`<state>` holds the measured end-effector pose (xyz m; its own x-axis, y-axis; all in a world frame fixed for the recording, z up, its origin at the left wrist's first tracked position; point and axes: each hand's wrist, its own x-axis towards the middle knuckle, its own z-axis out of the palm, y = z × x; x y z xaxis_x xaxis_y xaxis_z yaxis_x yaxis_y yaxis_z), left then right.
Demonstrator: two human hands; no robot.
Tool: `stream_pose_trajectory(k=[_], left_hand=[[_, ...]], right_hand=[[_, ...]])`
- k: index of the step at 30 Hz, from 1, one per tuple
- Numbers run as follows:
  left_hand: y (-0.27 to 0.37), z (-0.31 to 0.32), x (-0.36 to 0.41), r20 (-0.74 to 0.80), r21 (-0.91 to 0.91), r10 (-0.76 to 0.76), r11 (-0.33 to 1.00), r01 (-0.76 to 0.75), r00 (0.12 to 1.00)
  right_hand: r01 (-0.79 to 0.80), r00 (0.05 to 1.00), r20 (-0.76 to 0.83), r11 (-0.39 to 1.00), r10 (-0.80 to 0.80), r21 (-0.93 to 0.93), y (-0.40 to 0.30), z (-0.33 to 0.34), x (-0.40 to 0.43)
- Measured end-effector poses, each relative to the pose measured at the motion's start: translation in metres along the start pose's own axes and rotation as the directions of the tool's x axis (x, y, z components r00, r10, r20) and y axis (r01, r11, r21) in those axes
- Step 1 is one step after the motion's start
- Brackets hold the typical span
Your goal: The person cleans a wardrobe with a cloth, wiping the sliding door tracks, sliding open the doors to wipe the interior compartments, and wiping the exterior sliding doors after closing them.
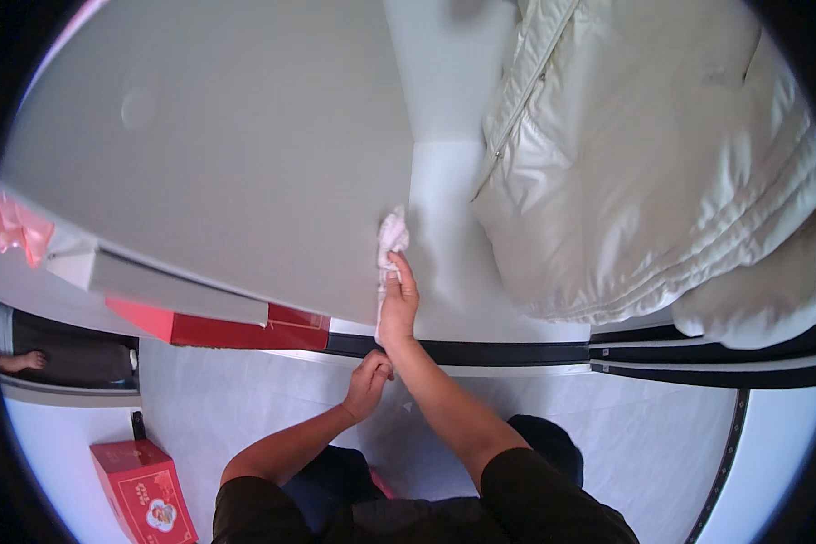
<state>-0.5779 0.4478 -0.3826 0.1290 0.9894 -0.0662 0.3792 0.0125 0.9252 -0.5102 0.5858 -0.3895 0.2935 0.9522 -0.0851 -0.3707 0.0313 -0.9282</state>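
A pale pink-white cloth (393,238) is gripped in my right hand (400,309), against the front edge of a grey upright panel (245,163). A narrow strip of the cloth hangs along that edge beside the wrist. Just below my right wrist, my left hand (369,386) has its fingers curled. Whether it holds the strip's lower end is hidden. To the right of the cloth is the white inner surface (449,238) of a wardrobe-like compartment. Both of my forearms are bare below dark sleeves.
A shiny cream padded jacket (625,177) hangs at the right. Dark sliding-door tracks (707,357) run below it. Left are a red box (245,330), a pink bag (24,228) and another red printed box (146,489). Someone's bare hand or foot (24,360) shows far left.
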Motion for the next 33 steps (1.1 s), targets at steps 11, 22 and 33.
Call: stream_pose_trajectory(k=[11, 22, 33], left_hand=[[0.056, 0.052, 0.055, -0.102, -0.721, -0.205, 0.689, 0.070, 0.973], [0.200, 0.024, 0.018, -0.244, -0.893, -0.245, 0.433, -0.120, 0.938], [0.267, -0.008, -0.016, -0.182, -0.958, -0.355, 0.272, -0.085, 0.917]], right_hand=[[0.409, 0.868, 0.270, 0.908, -0.417, 0.089, -0.149, -0.044, -0.036], [0.328, 0.780, 0.487, 0.920, -0.393, 0.216, -0.240, -0.057, -0.040], [0.400, 0.873, 0.323, 0.915, -0.365, -0.047, -0.291, -0.027, -0.070]])
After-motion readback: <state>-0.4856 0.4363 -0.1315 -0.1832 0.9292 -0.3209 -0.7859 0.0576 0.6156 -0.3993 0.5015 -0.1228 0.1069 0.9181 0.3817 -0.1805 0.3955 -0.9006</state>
